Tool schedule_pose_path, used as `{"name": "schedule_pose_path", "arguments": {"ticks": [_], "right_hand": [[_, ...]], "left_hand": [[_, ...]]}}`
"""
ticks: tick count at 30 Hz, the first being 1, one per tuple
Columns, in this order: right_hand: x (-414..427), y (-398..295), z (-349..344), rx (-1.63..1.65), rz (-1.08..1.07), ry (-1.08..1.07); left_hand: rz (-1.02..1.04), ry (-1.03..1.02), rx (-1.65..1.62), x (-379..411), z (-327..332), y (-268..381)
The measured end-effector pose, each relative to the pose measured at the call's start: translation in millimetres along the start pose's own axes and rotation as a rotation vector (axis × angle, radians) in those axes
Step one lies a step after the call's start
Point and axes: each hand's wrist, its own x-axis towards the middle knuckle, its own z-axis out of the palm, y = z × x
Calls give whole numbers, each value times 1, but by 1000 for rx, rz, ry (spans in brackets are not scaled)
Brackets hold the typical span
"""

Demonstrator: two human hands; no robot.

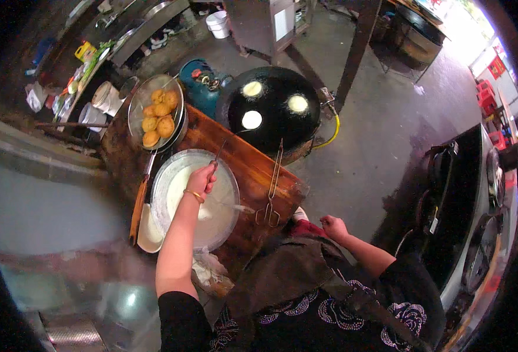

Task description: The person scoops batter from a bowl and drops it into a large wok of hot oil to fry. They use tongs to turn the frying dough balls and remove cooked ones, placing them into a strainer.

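My left hand (201,181), with a gold bangle at the wrist, grips the brown handle of a thin metal ladle (221,149). It is above a large metal basin (232,189) of pale batter (180,193). The ladle reaches over a wide black wok (276,132) of dark liquid. At its far end is a round white batter portion (252,119); I cannot tell whether it sits in the ladle or floats. Two other pale rounds, one upper left (252,89) and one right (297,104), lie in the wok. My right hand (334,228) hangs loosely curled beside my apron, holding nothing visible.
Metal tongs (275,185) lie on the wooden table (224,132). A strainer (136,110) holds several golden fried cakes (165,126). A white scoop (150,229) leans by the basin. A gas cylinder (193,97) and yellow hose (333,134) are near the wok. A black counter (457,211) stands right.
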Motion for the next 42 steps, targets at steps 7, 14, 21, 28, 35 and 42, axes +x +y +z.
{"name": "schedule_pose_path", "arguments": {"ticks": [7, 14, 21, 28, 35, 42], "right_hand": [[-46, 54, 11, 3, 280, 86], [-73, 97, 29, -162, 413, -6], [-61, 133, 52, -111, 494, -57], [-43, 129, 69, 108, 508, -1], [-48, 113, 62, 11, 504, -154], [-53, 175, 68, -248, 343, -235]], "left_hand": [[0, 8, 67, 21, -3, -21], [-17, -13, 131, 29, -8, -30], [-8, 1, 191, 27, -2, -32], [20, -33, 346, 30, -1, -31], [24, -38, 401, 32, -3, -31], [8, -70, 387, 37, 5, -33]]}}
